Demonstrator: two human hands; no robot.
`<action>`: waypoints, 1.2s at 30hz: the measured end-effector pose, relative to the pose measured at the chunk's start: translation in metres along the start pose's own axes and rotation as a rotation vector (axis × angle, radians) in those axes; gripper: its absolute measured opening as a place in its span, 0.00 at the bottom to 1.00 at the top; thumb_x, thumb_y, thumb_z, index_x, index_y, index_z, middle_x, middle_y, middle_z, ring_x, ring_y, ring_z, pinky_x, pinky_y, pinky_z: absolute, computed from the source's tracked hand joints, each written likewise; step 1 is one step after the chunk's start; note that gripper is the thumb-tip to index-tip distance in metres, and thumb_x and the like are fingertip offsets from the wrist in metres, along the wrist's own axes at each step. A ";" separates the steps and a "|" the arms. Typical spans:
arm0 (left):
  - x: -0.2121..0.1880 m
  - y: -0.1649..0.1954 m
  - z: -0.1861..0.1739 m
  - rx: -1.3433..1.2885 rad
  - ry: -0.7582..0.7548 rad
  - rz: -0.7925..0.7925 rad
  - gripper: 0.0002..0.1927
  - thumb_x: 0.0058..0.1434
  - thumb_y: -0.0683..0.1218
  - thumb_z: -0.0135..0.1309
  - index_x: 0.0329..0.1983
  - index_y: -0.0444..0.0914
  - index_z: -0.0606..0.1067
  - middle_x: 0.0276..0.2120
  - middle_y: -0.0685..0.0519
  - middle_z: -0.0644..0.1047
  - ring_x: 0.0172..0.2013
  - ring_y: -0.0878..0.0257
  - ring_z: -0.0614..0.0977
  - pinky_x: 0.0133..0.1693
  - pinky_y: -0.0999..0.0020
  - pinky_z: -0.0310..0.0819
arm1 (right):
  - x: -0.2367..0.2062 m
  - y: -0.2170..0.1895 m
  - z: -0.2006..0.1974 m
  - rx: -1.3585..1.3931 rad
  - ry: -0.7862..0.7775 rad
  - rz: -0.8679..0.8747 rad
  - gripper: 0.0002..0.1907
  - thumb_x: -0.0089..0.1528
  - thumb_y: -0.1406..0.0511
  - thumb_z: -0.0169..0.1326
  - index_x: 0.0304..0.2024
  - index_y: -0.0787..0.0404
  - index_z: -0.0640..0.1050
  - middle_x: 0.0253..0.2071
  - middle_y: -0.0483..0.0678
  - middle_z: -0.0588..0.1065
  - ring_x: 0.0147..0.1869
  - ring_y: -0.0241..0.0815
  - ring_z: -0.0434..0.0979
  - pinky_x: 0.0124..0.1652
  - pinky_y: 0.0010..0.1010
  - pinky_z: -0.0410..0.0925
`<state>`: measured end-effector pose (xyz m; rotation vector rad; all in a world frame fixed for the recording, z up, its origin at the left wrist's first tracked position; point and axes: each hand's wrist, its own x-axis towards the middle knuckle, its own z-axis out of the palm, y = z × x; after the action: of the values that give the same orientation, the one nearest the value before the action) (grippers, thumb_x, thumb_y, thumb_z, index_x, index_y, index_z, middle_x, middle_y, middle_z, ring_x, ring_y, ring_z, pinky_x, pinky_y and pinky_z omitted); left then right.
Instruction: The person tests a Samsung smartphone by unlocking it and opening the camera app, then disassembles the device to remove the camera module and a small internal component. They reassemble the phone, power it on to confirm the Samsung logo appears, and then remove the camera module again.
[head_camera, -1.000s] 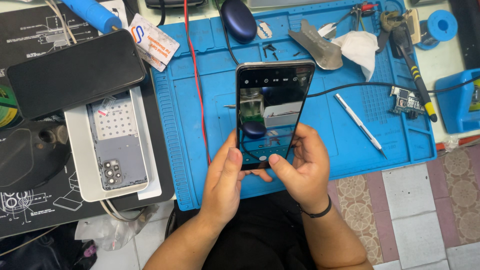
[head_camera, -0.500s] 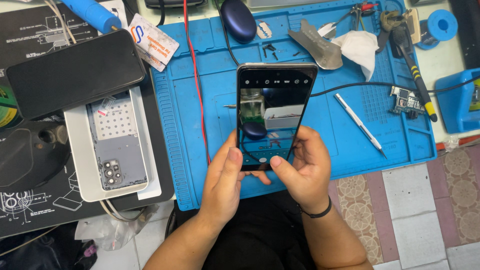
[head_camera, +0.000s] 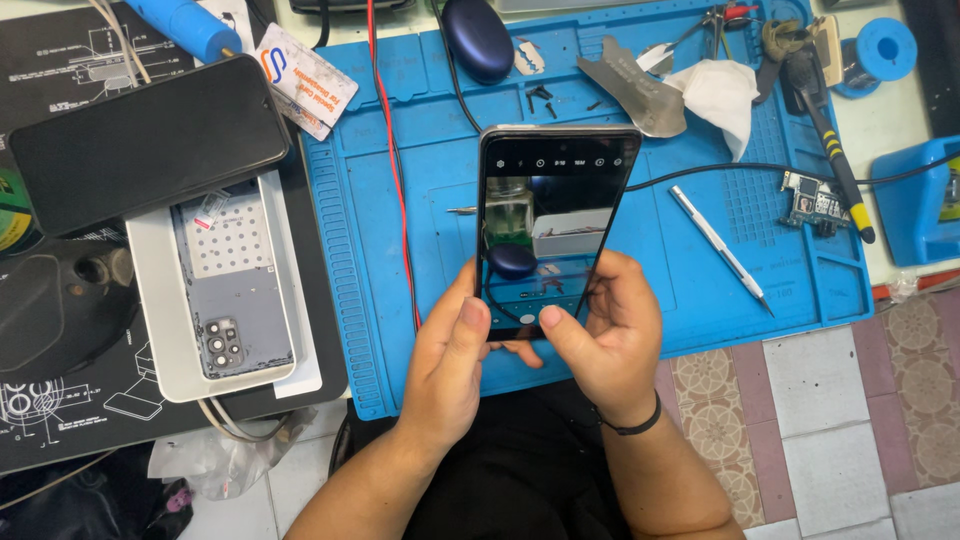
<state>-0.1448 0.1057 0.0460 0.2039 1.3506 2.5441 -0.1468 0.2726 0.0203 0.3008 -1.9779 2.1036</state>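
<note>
At frame centre, your left hand (head_camera: 450, 360) and right hand (head_camera: 605, 340) grasp the phone (head_camera: 550, 225), its long axis pointing up-frame over the mat (head_camera: 400, 240).

A workbench fills the upper frame, with patterned floor tiles (head_camera: 840, 400) at lower right. A blue work mat (head_camera: 690, 300) covers the centre, a black printed mat (head_camera: 60, 420) the left. On the blue mat lie a dark oval case (head_camera: 478, 38) at top, a white cloth (head_camera: 722, 95), a small circuit board (head_camera: 812, 203) at right, and a silver pen-like tool (head_camera: 718, 247). On the black mat rest a white tray (head_camera: 150, 330) and a dark phone (head_camera: 150, 140).
</note>
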 end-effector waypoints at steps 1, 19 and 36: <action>0.000 0.000 0.000 0.005 -0.004 0.002 0.36 0.76 0.61 0.38 0.75 0.29 0.57 0.54 0.44 0.76 0.45 0.59 0.81 0.41 0.64 0.80 | 0.001 0.000 0.001 -0.001 0.003 0.000 0.24 0.65 0.72 0.59 0.61 0.71 0.67 0.55 0.54 0.75 0.59 0.40 0.76 0.61 0.33 0.71; -0.001 -0.004 0.000 0.024 -0.015 0.014 0.37 0.77 0.61 0.36 0.75 0.28 0.58 0.52 0.43 0.77 0.45 0.59 0.82 0.44 0.64 0.80 | 0.000 0.000 -0.003 0.005 -0.013 0.018 0.25 0.65 0.72 0.58 0.63 0.69 0.68 0.54 0.51 0.76 0.55 0.37 0.76 0.60 0.31 0.71; -0.002 -0.004 0.005 -0.026 0.074 -0.021 0.35 0.75 0.59 0.36 0.76 0.32 0.56 0.58 0.45 0.74 0.53 0.61 0.79 0.52 0.65 0.77 | 0.010 -0.015 -0.003 -0.115 -0.138 0.032 0.37 0.55 0.75 0.61 0.65 0.71 0.63 0.55 0.53 0.74 0.58 0.40 0.76 0.59 0.32 0.71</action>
<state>-0.1410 0.1115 0.0452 0.0912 1.3379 2.5731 -0.1516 0.2767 0.0375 0.4060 -2.1855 2.0280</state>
